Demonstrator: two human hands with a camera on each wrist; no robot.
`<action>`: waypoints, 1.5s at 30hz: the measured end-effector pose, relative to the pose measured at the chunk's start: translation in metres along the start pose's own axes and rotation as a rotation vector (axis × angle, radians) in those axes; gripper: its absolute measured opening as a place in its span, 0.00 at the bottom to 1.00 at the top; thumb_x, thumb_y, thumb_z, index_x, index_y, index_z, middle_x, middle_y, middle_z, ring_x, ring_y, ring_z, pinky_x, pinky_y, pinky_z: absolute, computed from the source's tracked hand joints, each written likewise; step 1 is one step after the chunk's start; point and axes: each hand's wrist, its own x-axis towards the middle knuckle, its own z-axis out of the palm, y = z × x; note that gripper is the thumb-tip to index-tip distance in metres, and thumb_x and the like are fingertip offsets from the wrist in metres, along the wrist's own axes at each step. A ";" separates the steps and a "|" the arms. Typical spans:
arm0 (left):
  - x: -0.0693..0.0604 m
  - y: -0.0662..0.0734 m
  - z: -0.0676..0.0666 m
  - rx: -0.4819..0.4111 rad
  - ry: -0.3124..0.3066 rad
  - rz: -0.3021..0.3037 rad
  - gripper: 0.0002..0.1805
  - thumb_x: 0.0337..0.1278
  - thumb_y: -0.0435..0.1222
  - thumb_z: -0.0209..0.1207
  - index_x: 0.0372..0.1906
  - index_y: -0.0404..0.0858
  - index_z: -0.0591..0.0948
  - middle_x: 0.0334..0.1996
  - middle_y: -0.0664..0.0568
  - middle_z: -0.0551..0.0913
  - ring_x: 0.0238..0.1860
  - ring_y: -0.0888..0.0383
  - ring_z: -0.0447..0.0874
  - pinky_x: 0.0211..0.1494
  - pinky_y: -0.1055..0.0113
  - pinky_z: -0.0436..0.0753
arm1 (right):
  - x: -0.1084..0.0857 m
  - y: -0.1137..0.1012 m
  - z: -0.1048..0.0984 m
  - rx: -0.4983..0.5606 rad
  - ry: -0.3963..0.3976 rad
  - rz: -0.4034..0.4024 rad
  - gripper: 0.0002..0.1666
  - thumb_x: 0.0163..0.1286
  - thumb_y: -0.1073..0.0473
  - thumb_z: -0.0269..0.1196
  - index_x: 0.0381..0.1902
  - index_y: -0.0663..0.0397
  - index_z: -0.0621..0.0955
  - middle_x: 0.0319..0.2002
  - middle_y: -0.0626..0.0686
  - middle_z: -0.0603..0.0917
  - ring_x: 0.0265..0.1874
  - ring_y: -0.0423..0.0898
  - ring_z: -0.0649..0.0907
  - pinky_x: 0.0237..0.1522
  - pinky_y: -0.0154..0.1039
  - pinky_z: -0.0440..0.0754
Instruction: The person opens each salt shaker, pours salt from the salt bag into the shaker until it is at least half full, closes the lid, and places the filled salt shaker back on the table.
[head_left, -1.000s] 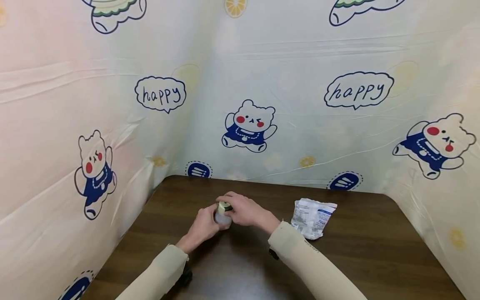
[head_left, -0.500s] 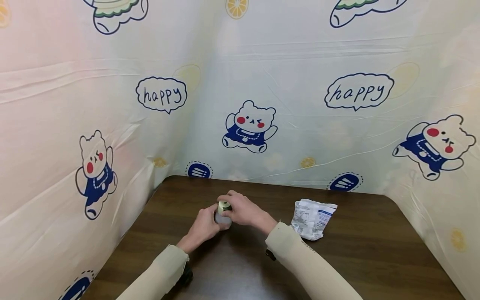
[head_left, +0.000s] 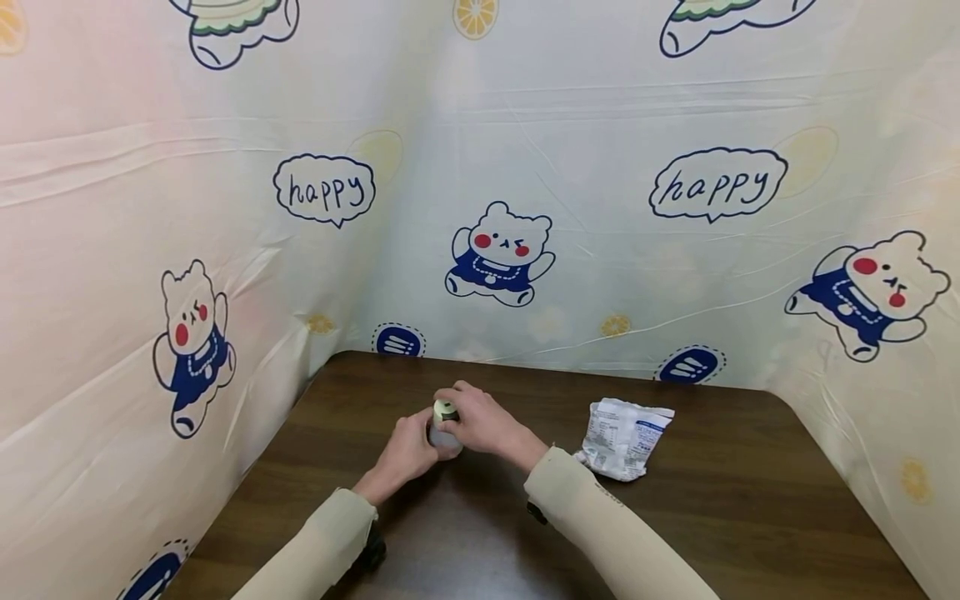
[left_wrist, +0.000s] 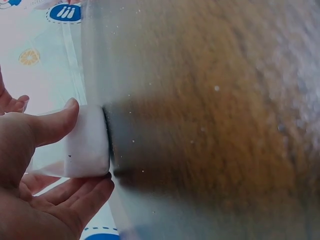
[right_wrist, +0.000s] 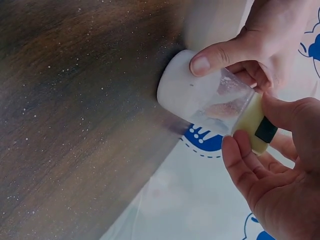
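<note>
A small clear jar (head_left: 446,439) stands on the brown table, its lower part filled with something white (left_wrist: 89,142). My left hand (head_left: 407,452) grips the jar's body low down, the thumb (right_wrist: 216,59) lying on one side and fingers on the other. On top sits a pale yellow-green lid (right_wrist: 249,121) with a dark green patch. Thumb and fingers of my right hand (head_left: 486,420) pinch that lid from above in the head view. From the right wrist view, the lid is on the jar's mouth; whether it is loose cannot be told.
To the right on the table (head_left: 720,492) lies a crumpled white packet (head_left: 624,439) with blue and grey print, beside my right sleeve (head_left: 581,492). A pale curtain (head_left: 600,250) with cartoon bears surrounds the table at the back and both sides.
My right wrist and forearm have swung slightly left, and the dark patch on the lid shows differently, as if turned a little. My left hand and the jar stay in place.
</note>
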 end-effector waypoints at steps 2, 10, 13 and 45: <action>0.001 -0.001 0.000 -0.004 -0.001 -0.006 0.31 0.47 0.38 0.83 0.57 0.37 0.83 0.48 0.46 0.88 0.44 0.51 0.88 0.48 0.49 0.87 | 0.001 0.000 0.001 -0.011 0.000 0.009 0.25 0.76 0.54 0.69 0.67 0.55 0.80 0.51 0.51 0.80 0.43 0.41 0.79 0.48 0.36 0.81; 0.005 -0.001 0.002 -0.011 -0.035 -0.003 0.32 0.47 0.35 0.83 0.59 0.35 0.82 0.49 0.45 0.88 0.46 0.49 0.88 0.51 0.48 0.87 | -0.001 -0.001 0.000 -0.008 -0.018 0.024 0.28 0.77 0.56 0.68 0.70 0.57 0.78 0.54 0.53 0.78 0.44 0.41 0.78 0.50 0.37 0.81; 0.006 0.000 0.002 -0.015 -0.047 -0.004 0.33 0.47 0.35 0.83 0.60 0.35 0.82 0.50 0.45 0.88 0.47 0.49 0.88 0.52 0.48 0.86 | -0.003 0.000 0.000 0.000 -0.022 0.024 0.29 0.77 0.56 0.67 0.71 0.57 0.77 0.56 0.54 0.79 0.46 0.42 0.79 0.51 0.37 0.81; 0.004 -0.002 -0.017 0.060 -0.050 0.024 0.46 0.41 0.40 0.86 0.68 0.35 0.78 0.58 0.41 0.85 0.56 0.44 0.86 0.59 0.44 0.82 | -0.094 0.009 -0.040 -0.006 0.140 0.126 0.30 0.78 0.56 0.66 0.74 0.50 0.75 0.64 0.53 0.80 0.39 0.43 0.83 0.40 0.42 0.82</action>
